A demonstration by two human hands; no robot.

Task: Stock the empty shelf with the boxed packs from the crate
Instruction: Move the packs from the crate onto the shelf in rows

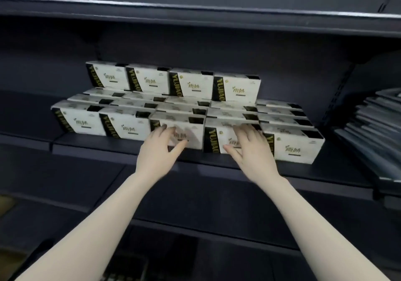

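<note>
The left hand (161, 144) lies against the face of the third front box (180, 133), fingers spread and only slightly bent, thumb out toward 3 o'clock; it presses rather than grips. The right hand (251, 148) lies likewise on the fourth front box (219, 137), fingers straight over its top edge at 12 o'clock, thumb toward 9 o'clock, nothing pinched. Both bare forearms run down to 6 o'clock.

The front row holds five boxes, touching side to side: two at 9 o'clock of the left hand, the two under the hands, and one at 3 o'clock of the right hand (295, 146). Behind them, toward 12 o'clock, more rows show only their tops, about four deep; the exact total cannot be told. On the back row stand four upper boxes (236, 87) in a second tier.

All sit on the dark shelf (108, 148). One shelf board (195, 7) runs above at 12 o'clock, another lies below. At 3 o'clock a stack of dark trays (373, 124) leans, well apart from the boxes.
</note>
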